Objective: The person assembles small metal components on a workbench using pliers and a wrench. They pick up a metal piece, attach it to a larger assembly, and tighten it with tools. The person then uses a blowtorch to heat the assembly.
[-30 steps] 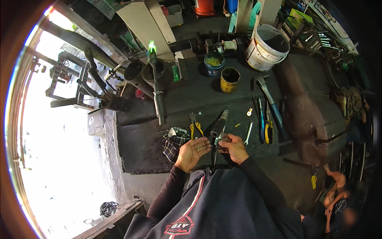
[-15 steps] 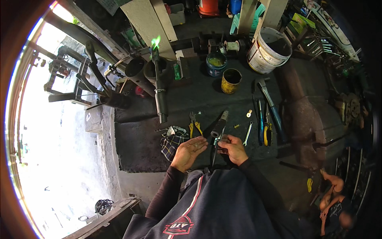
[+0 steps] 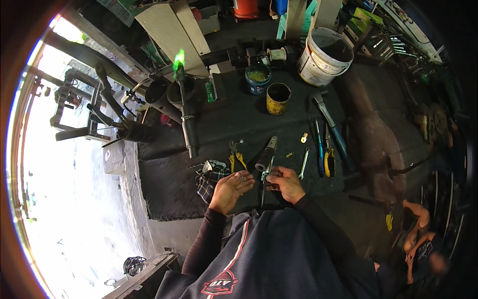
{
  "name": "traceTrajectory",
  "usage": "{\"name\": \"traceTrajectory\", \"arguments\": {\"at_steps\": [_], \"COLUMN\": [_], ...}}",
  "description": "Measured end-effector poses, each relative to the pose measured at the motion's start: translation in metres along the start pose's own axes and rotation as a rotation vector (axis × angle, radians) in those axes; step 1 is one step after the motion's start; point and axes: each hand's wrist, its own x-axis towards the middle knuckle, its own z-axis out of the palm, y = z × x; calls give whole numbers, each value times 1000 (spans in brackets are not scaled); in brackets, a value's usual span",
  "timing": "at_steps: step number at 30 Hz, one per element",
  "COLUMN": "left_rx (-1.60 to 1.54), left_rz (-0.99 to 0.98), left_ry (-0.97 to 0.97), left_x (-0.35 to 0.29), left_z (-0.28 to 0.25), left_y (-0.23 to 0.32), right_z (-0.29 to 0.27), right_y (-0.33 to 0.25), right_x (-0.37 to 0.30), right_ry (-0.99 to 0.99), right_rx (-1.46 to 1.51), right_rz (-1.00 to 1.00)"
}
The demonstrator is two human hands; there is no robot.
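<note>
My left hand (image 3: 229,192) is held palm up over the near edge of the dark work surface, its fingers stretched out; a small spot shows at the fingers, too small to name. My right hand (image 3: 286,184) is closed in a pinch on a small shiny metal piece (image 3: 266,175). That piece sits against a thin rod that runs down toward my body. Just beyond it lies a dark cylinder with a flat metal end (image 3: 267,155). Yellow-handled pliers (image 3: 236,157) and a checked cloth (image 3: 210,185) lie by my left hand. A combination wrench (image 3: 303,163) rests right of my right hand.
A small brass-coloured piece (image 3: 304,137), a blue-handled tool (image 3: 319,149), yellow-black pliers (image 3: 328,162) and a large ratchet-like tool (image 3: 334,132) lie to the right. Farther back stand a yellow can (image 3: 277,105), a blue tub (image 3: 257,88) and a white bucket (image 3: 318,70). Another person (image 3: 418,239) sits at lower right.
The whole view has shifted slightly, so the bench things appear a little farther left. Both hands keep nearly the same pose, the right still pinching the metal piece.
</note>
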Motion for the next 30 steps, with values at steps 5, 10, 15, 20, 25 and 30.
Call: {"name": "traceTrajectory", "arguments": {"at_steps": [5, 10, 15, 20, 25, 30], "left_rx": [120, 329, 469, 607, 891, 1052], "left_rz": [24, 56, 76, 133, 179, 218], "left_ry": [-12, 51, 6, 115, 57, 106], "left_x": [4, 16, 41, 52, 63, 72], "left_z": [-3, 4, 0, 34, 32, 36], "left_y": [-2, -5, -8, -2, 0, -5], "right_z": [0, 0, 0, 4, 4, -1], "right_y": [1, 1, 3, -1, 2, 5], "right_x": [1, 1, 2, 1, 2, 5], "right_ry": [-5, 5, 0, 47, 43, 9], "right_rx": [19, 21, 53, 22, -10, 18], "right_rz": [-3, -7, -5, 0, -14, -4]}}
